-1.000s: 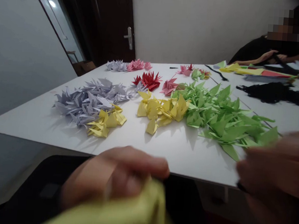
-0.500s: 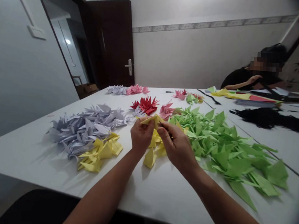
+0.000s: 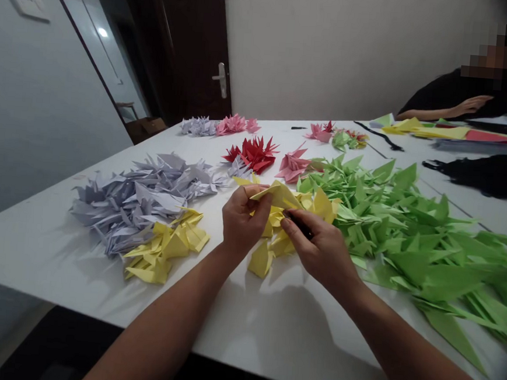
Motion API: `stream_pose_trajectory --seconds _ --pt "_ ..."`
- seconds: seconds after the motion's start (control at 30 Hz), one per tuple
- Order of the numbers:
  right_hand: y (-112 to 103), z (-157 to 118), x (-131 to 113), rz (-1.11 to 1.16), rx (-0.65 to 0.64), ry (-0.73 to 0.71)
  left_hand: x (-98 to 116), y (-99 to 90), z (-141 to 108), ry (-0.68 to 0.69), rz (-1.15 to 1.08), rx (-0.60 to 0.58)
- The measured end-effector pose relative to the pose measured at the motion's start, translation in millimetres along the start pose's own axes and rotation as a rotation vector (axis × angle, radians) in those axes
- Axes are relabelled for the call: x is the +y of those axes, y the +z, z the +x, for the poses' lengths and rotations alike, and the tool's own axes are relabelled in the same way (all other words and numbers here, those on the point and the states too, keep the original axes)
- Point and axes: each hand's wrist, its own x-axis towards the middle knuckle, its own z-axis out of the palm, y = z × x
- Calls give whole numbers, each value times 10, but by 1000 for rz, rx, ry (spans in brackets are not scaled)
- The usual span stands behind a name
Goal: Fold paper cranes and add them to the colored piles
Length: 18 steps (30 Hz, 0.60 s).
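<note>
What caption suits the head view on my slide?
Left hand holds folded yellow paper, right hand close by, above white table.

Left hand [image 3: 243,219]: bare; slim thumb, rounded knuckles. Right hand [image 3: 324,246]: bare; slender fingers, thumb tapering to its tip. Left forearm [image 3: 171,318]: bare, smooth in outline, narrow at the wrist, fuller toward the near edge. Right forearm [image 3: 404,336]: bare, similarly tapered, fuller toward near right.

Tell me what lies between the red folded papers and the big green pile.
In the head view, pink folded paper lies between them.
</note>
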Motion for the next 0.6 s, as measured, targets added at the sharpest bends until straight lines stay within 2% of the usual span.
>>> stream_pose_trajectory --seconds 0.1,0.23,0.47,0.6 --pt "-9 23 23 82 -24 46 21 1 -3 61 -21 -44" --pt "-26 23 -4 141 27 70 51 15 -19 110 12 -75" --pt "-11 30 45 203 95 139 85 52 -35 89 36 -70" --pt "-21 45 72 182 121 107 86 48 -38 54 6 -91"
